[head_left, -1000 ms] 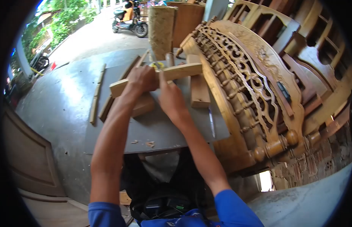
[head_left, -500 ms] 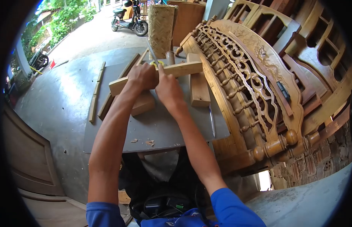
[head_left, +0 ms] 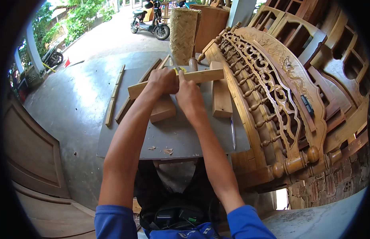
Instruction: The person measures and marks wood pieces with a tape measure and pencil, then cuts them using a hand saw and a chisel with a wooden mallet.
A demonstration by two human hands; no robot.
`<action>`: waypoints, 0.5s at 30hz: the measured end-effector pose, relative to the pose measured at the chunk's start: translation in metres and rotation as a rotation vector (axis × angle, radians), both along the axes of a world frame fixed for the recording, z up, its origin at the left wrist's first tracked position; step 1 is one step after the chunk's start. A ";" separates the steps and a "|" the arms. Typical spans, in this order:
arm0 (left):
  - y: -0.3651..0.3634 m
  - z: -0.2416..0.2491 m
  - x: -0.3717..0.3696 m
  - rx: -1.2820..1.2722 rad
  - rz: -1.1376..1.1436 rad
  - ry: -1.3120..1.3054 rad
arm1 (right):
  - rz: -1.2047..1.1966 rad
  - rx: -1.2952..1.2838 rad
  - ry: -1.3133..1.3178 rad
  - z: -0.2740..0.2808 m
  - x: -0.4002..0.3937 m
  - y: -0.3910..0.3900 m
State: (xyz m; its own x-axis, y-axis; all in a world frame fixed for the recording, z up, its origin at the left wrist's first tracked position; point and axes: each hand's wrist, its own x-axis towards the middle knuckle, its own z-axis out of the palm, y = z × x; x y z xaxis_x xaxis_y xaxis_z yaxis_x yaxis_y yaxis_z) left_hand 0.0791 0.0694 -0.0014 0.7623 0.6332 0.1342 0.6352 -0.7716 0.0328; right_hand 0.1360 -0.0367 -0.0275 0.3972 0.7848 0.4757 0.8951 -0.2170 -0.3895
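Observation:
A long wooden bar (head_left: 207, 75) lies crosswise over wooden blocks on a grey tabletop (head_left: 131, 147). My left hand (head_left: 163, 81) is closed over the middle of the bar. Close beside it, my right hand (head_left: 189, 97) is closed at the bar's near side, one finger pointing up. A narrow grey metal blade (head_left: 172, 59) extends away from the right hand's fingertips, its lower end hidden by the hands. Something yellow (head_left: 183, 69) shows just behind the bar. One block (head_left: 163, 109) sits under the left forearm, another (head_left: 222, 99) to the right.
Thin wooden strips (head_left: 115, 95) lie on the left of the table. A slim pointed tool (head_left: 233, 133) and wood shavings (head_left: 168, 151) are nearer me. Carved wooden furniture panels (head_left: 264, 85) lean along the right. A woven roll (head_left: 184, 38) and a scooter (head_left: 155, 26) stand beyond.
The whole scene has shifted right in view as the head turned slightly left. Both hands keep their places on the bar, and the metal blade shows shorter.

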 end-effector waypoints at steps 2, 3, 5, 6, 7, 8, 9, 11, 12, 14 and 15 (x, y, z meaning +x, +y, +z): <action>-0.005 0.000 -0.003 0.010 -0.016 -0.026 | 0.023 0.001 0.081 -0.010 -0.021 -0.059; -0.006 0.000 -0.003 0.022 -0.025 -0.048 | -0.016 -0.158 0.130 -0.012 -0.038 -0.106; -0.003 0.005 -0.003 0.030 -0.033 -0.026 | -0.050 -0.298 0.131 -0.003 -0.045 -0.136; -0.002 0.005 -0.002 0.040 -0.016 -0.010 | -0.046 -0.288 0.111 -0.001 -0.045 -0.136; -0.007 0.001 -0.003 0.043 -0.013 0.029 | -0.053 -0.285 0.116 -0.003 -0.049 -0.139; -0.008 0.001 -0.003 0.048 -0.017 0.041 | -0.007 -0.206 0.101 -0.002 -0.038 -0.114; -0.007 0.002 -0.002 0.033 0.001 0.047 | 0.020 -0.116 0.071 -0.005 -0.023 -0.078; -0.005 0.000 0.001 -0.001 0.036 0.054 | 0.071 -0.012 0.046 -0.005 0.008 -0.002; -0.003 0.001 0.000 -0.005 0.039 0.039 | 0.096 0.003 0.048 0.008 0.010 0.016; 0.000 0.001 -0.001 -0.022 0.035 0.012 | 0.041 -0.021 0.024 0.001 0.005 0.012; -0.003 0.001 0.000 -0.027 0.035 0.028 | 0.008 -0.040 0.015 -0.003 -0.002 -0.001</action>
State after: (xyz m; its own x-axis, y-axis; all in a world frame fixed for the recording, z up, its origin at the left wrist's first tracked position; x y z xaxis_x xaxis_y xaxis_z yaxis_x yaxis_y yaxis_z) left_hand 0.0788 0.0662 0.0000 0.7430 0.6624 0.0959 0.6625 -0.7482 0.0355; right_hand 0.1343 -0.0379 -0.0310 0.3977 0.8062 0.4380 0.8910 -0.2255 -0.3940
